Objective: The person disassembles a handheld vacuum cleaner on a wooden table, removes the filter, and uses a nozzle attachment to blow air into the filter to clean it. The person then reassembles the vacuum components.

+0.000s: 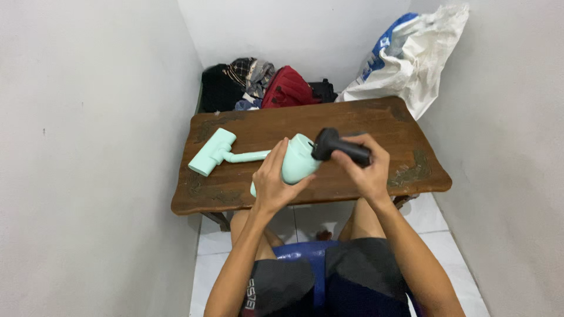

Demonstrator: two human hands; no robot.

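Note:
A mint-green handheld vacuum body [298, 158] is held over the near edge of a dark wooden table [376, 126]. My left hand [275, 183] wraps around its lower side. My right hand [367, 167] grips the black handle [339, 147] that joins the body's upper end. A mint-green tube with a floor-brush head [212, 151] lies on the table to the left, its thin end reaching toward the body; whether the two are joined is hidden by my left hand.
White walls close in on both sides. Behind the table lie a black bag [220, 88], patterned cloth [252, 73], a red bag [288, 88] and a large white-and-blue sack [411, 56]. My knees and a blue seat [311, 252] are below, on white floor tiles.

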